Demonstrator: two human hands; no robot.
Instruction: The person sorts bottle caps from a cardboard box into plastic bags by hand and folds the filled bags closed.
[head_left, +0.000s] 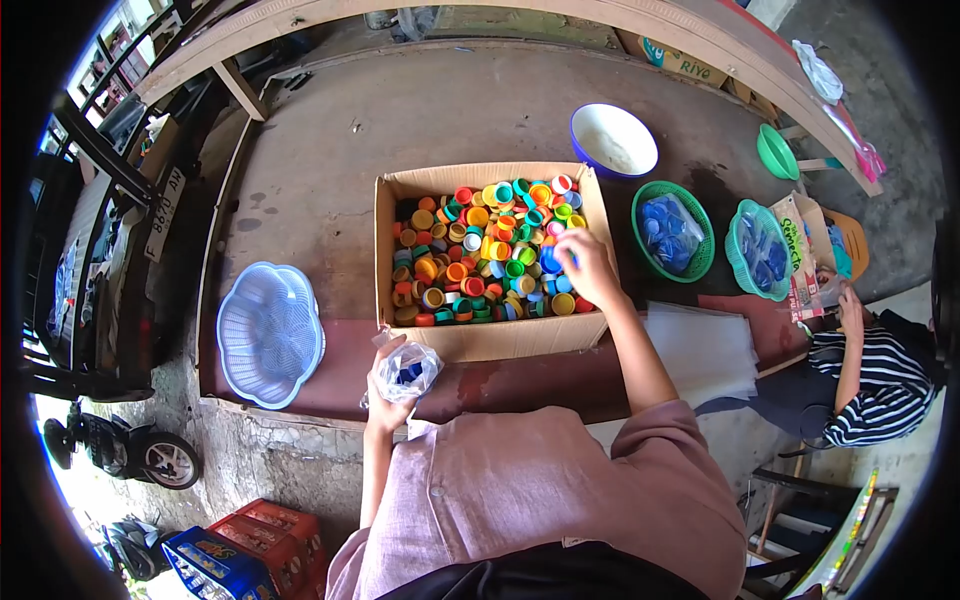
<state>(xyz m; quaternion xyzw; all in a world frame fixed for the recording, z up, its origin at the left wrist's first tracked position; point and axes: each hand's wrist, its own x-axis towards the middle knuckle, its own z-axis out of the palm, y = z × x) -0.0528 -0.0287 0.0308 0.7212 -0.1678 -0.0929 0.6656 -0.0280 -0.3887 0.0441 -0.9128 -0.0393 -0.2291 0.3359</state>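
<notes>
The box stands on the bench, its near wall a little in from the bench's near edge, where the person stands. Bare bench stretches beyond the box and leftward to the blue basket, which sits close to the left and near edges. The right side is tighter: a bowl near the box's far right corner, two green baskets with bagged blue caps, and plastic sheets just beside the box's near right corner, with another person at that end. The caps lie inside the box in a loose, mixed heap, some upturned, some on their sides, in red, orange, yellow, green, blue and white, below the rim. The left hand is outside the near left corner, its grip closed on a clear, crumpled bag with dark blue caps in it. The right hand reaches over the right part of the heap, fingers bent near a blue cap; whether its grip is apart, together or clamped on a cap, I cannot tell.
</notes>
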